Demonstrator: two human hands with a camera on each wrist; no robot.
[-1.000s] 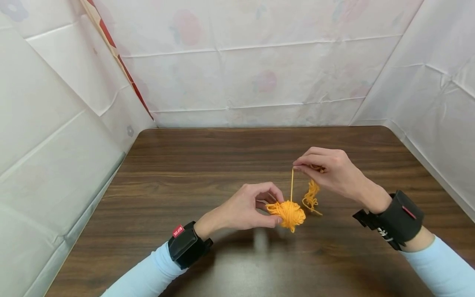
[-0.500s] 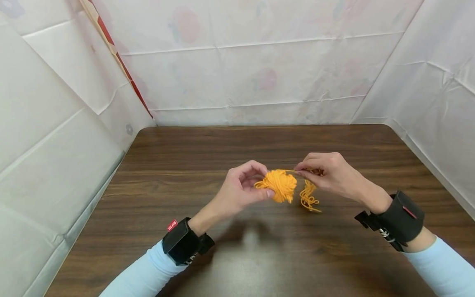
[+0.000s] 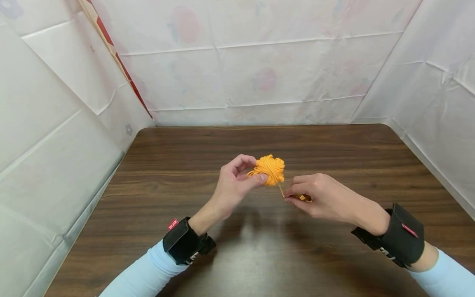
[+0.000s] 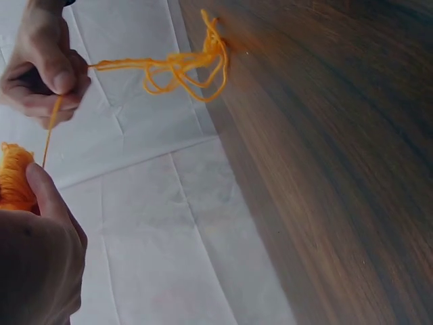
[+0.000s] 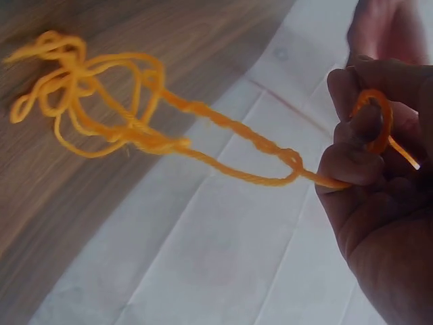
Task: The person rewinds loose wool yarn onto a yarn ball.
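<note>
A small ball of orange yarn (image 3: 270,169) is held above the brown wooden table (image 3: 185,198), pinched between the thumb and fingers of my left hand (image 3: 237,181). A short taut strand (image 3: 281,190) runs from the ball down to my right hand (image 3: 315,200), which pinches it just below and to the right. The left wrist view shows the ball (image 4: 13,177) at my left thumb and the strand (image 4: 49,135) rising to my right hand (image 4: 42,64). A loose tangle of yarn (image 5: 95,112) trails from my right hand (image 5: 379,176) down to the table.
White plastic sheeting (image 3: 241,62) with faint flower prints walls the table at the back and on both sides. Both wrists wear black camera straps (image 3: 185,243) over light blue sleeves. Nothing but the yarn lies on the wood.
My left hand has lifted the ball up and away from me. My right hand has come down and toward me, from above the ball to below it, still pinching the strand.
</note>
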